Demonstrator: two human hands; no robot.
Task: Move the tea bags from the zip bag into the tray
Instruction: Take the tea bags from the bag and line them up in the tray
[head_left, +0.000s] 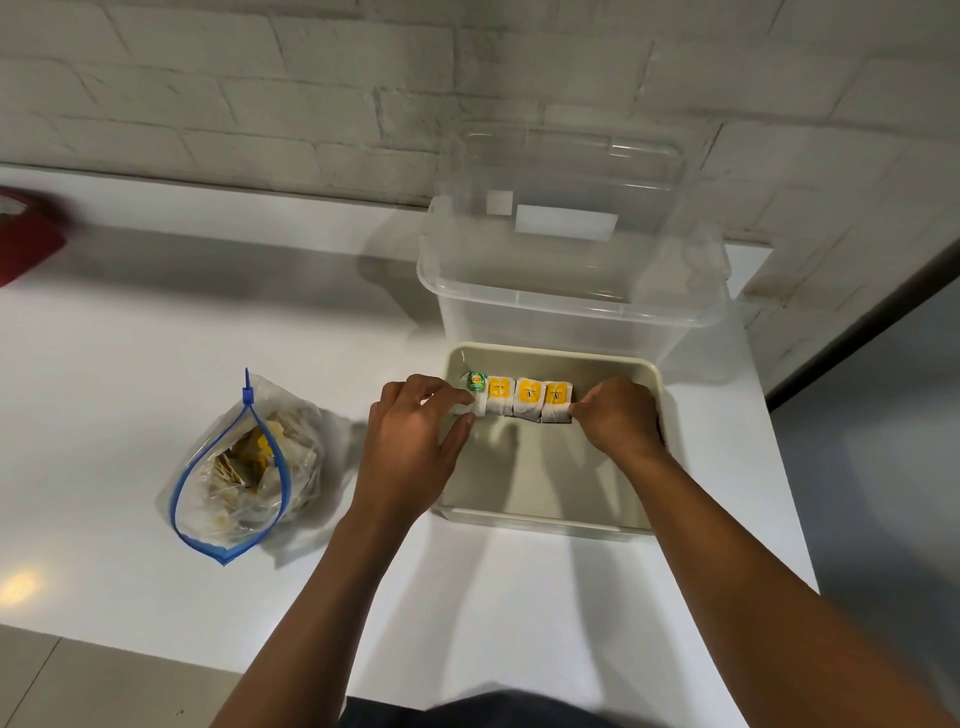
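A beige tray (540, 467) sits on the white counter right of centre. Along its far side stands a row of tea bags (527, 397) with yellow tags and one green tag at the left end. My left hand (415, 441) pinches the left end of the row. My right hand (618, 415) presses against the right end. A clear zip bag (244, 467) with a blue zipper lies open on the counter to the left, with several tea bags inside.
A clear plastic bin (571, 275) with its lid raised stands directly behind the tray against the brick wall. A red object (26, 239) sits at the far left edge. The counter's right edge drops off just beyond the tray.
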